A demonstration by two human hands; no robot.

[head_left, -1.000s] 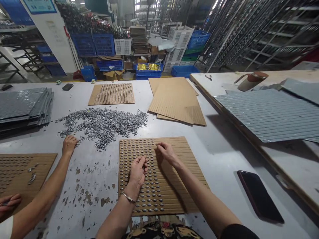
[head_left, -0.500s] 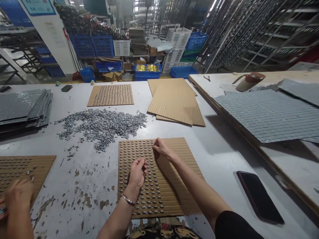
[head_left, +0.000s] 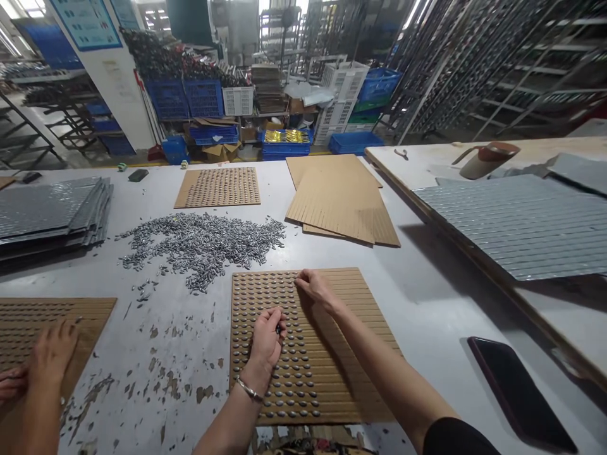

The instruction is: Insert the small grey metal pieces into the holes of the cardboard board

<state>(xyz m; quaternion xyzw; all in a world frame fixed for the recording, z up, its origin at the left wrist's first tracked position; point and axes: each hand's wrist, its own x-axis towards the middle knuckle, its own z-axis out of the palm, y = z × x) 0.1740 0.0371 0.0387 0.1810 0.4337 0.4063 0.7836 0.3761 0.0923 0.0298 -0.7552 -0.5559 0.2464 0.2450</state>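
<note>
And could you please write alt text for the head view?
A person's right hand is at a grooved cardboard sheet partly covered with rows of small silvery pieces; the left hand holds something small. Beyond lies a pile of such pieces; a co-worker's hand shows left.

Smartphone (head_left: pixel 520 393), black screen up, on the worktable at right. Pitcher (head_left: pixel 490 161), brown and beige, handle to the left, on a wood-edged side table (head_left: pixel 420 165). Grey ridged sheet (head_left: pixel 516 224), nearer on the same table. Stack of silvery sheets (head_left: pixel 42 208), at far left. Dark green block (head_left: pixel 138 175), just beyond that stack. Background: blue crate (head_left: pixel 286 151) bearing gold-coloured items (head_left: pixel 286 136); stacked white plastic crates (head_left: pixel 339 114); open cardboard box (head_left: pixel 221 152); poster (head_left: pixel 86 22) on a white pillar (head_left: pixel 126 95).
</note>
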